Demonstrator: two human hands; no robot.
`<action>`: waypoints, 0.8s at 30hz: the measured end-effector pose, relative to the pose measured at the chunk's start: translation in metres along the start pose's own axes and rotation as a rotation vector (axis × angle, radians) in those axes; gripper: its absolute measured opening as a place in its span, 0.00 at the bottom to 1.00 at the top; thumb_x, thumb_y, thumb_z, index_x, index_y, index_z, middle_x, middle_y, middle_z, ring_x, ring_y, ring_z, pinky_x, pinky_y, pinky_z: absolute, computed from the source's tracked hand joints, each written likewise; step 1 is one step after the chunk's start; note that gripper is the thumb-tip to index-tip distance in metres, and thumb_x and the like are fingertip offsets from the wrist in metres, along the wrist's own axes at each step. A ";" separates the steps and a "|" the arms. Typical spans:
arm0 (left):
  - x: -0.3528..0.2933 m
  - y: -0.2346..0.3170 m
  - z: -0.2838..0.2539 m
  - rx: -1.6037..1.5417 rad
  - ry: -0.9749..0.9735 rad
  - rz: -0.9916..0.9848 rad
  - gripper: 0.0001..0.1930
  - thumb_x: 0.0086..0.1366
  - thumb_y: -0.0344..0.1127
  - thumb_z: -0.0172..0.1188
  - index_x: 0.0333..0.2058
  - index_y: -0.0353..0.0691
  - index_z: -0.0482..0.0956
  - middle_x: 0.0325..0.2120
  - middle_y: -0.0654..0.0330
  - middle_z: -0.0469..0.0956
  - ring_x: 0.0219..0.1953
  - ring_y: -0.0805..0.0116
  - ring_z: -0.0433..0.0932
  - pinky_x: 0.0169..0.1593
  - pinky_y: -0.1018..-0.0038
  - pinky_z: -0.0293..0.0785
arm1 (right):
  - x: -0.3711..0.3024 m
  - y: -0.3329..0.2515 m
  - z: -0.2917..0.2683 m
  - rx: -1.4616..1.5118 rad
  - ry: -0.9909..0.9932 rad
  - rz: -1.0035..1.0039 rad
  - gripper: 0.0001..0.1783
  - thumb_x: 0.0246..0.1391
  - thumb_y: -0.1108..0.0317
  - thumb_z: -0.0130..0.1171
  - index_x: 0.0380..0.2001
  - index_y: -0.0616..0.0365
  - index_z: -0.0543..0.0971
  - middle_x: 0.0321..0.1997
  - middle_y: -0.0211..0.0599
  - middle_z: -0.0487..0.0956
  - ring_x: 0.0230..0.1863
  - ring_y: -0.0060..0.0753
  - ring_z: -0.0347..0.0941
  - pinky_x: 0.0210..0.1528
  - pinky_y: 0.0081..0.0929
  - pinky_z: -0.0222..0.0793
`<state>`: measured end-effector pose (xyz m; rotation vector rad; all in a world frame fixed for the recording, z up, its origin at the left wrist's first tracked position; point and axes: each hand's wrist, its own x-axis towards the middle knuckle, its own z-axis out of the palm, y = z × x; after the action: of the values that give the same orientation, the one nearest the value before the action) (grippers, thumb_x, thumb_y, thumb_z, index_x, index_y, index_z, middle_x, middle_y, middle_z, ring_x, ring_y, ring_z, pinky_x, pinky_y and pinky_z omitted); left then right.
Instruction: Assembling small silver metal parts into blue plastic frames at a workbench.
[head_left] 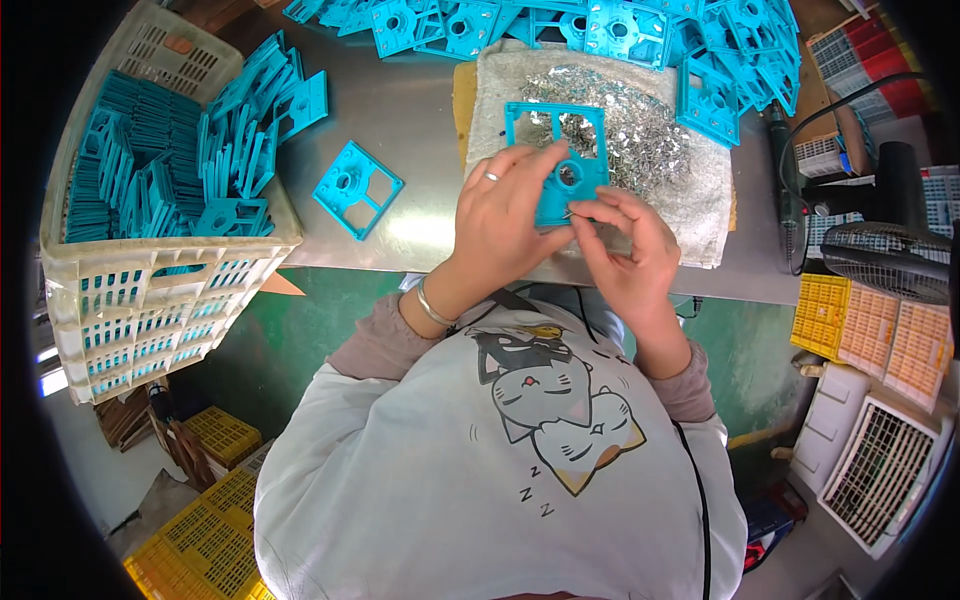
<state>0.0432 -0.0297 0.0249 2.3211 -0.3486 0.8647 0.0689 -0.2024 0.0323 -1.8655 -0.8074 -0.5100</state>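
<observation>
A turquoise plastic frame (588, 182) with a round holed boss is held over the cloth by my left hand (495, 215), whose fingers lie along its left side. My right hand (635, 245) pinches a small metal screw (568, 213) at the frame's near right corner; the tip is partly hidden by the fingers. Under and beyond the frame, a heap of small loose screws (645, 130) is spread on a whitish cloth (700, 215). Another turquoise frame (358, 190) lies on the metal table to the left.
A large pile of turquoise frames (620, 30) covers the table's far side. At left stands a white crate (170, 270) full of stacked frames. A corded electric screwdriver (787, 190) lies on the right, beside a black fan (885, 255). Yellow crates (205, 530) stand low at left.
</observation>
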 end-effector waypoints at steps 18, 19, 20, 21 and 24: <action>0.013 0.013 -0.002 -0.027 0.027 0.026 0.44 0.40 0.36 0.76 0.61 0.37 0.72 0.40 0.63 0.85 0.43 0.62 0.81 0.43 0.66 0.76 | 0.009 -0.010 -0.022 0.010 -0.179 -0.227 0.16 0.52 0.82 0.61 0.47 0.69 0.79 0.43 0.49 0.83 0.40 0.48 0.81 0.42 0.38 0.78; 0.014 0.015 -0.003 -0.070 0.042 0.018 0.47 0.38 0.39 0.79 0.61 0.37 0.71 0.42 0.64 0.85 0.44 0.62 0.81 0.44 0.66 0.76 | 0.009 -0.008 -0.023 0.050 -0.070 -0.154 0.12 0.56 0.83 0.59 0.45 0.68 0.79 0.45 0.50 0.84 0.41 0.47 0.82 0.46 0.38 0.78; 0.015 0.017 -0.005 -0.114 0.056 0.011 0.50 0.36 0.42 0.81 0.62 0.38 0.70 0.43 0.65 0.86 0.45 0.62 0.81 0.45 0.66 0.76 | 0.008 -0.005 -0.024 0.071 0.013 -0.053 0.10 0.58 0.83 0.58 0.43 0.67 0.79 0.44 0.49 0.84 0.42 0.45 0.82 0.47 0.37 0.78; 0.016 0.019 -0.006 -0.113 0.055 0.011 0.50 0.36 0.42 0.81 0.62 0.38 0.70 0.43 0.65 0.86 0.45 0.62 0.81 0.45 0.66 0.76 | 0.008 -0.003 -0.025 0.092 0.096 0.048 0.07 0.60 0.83 0.57 0.41 0.67 0.79 0.44 0.48 0.84 0.43 0.43 0.82 0.48 0.36 0.77; 0.017 0.021 -0.006 -0.115 0.078 0.044 0.52 0.37 0.47 0.82 0.63 0.38 0.70 0.45 0.66 0.85 0.48 0.62 0.80 0.47 0.66 0.75 | 0.014 0.002 -0.029 0.132 0.126 0.069 0.09 0.63 0.83 0.53 0.46 0.67 0.75 0.44 0.46 0.85 0.47 0.39 0.81 0.53 0.34 0.74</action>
<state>0.0440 -0.0426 0.0495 2.1752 -0.4067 0.9294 0.0798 -0.2254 0.0523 -1.7159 -0.6741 -0.5136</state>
